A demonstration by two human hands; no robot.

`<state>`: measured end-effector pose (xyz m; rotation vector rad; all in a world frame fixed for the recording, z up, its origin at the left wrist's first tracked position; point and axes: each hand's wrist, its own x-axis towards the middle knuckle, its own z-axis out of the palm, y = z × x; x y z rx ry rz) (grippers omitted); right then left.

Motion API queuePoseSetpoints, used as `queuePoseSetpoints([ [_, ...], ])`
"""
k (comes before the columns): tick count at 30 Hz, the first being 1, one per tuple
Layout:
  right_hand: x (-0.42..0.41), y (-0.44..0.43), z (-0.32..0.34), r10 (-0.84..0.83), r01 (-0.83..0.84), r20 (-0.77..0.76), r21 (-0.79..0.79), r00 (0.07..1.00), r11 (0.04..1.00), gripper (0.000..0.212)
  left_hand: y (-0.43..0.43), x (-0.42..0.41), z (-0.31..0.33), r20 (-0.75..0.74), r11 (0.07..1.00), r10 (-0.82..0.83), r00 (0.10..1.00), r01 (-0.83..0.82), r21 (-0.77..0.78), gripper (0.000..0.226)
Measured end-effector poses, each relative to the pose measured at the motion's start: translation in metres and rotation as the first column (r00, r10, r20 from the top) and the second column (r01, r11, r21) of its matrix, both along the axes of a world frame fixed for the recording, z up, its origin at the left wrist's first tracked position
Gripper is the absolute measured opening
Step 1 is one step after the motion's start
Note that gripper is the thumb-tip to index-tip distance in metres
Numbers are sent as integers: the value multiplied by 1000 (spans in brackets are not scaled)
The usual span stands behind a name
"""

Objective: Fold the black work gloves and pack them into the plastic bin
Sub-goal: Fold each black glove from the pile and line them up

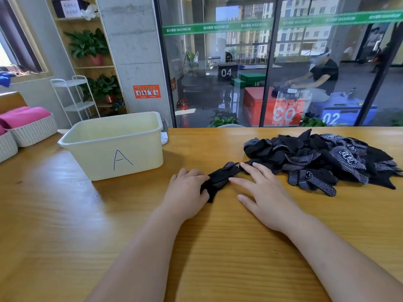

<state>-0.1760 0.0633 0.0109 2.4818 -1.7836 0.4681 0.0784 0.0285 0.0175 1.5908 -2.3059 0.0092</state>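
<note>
A gym's front area: numbered jump boxes point(261, 105) behind the glass wall point(218, 88) at one o'clock, with a green "MAXIMUM" banner point(218, 27).

Left hand point(187, 192): palm down, fingers curled round one end of a black glove point(220, 178).
Right hand point(261, 192): palm down, fingers straight and spread, fingertips at the glove.
Forearms: bare, both reaching forward.

White woven baskets point(32, 131) are sitting at the left end of the desk point(218, 247), holding pink towels point(24, 115). Potted plants point(87, 45) are standing on a shelf behind a white rack point(74, 99). Beyond glass, a person point(320, 75) is sitting.
</note>
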Motion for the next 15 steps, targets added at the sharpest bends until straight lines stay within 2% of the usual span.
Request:
queuePoseSetpoints([
  [4,6,2,4,73,-73,12,-34,997,997,48,1,0,1,-60,995,80,995,-76,66,64],
  [7,18,5,3,177,-178,24,36,984,983,48,0,0,-2,-108,989,111,988,-99,106,77],
  [11,28,5,-4,201,-195,-30,144,979,970,51,-1,2,-4,-209,995,98,973,-90,46,66],
  [15,27,8,2,204,-197,-46,128,978,972,56,-1,0,-5,-239,993,86,967,-101,-53,49],
])
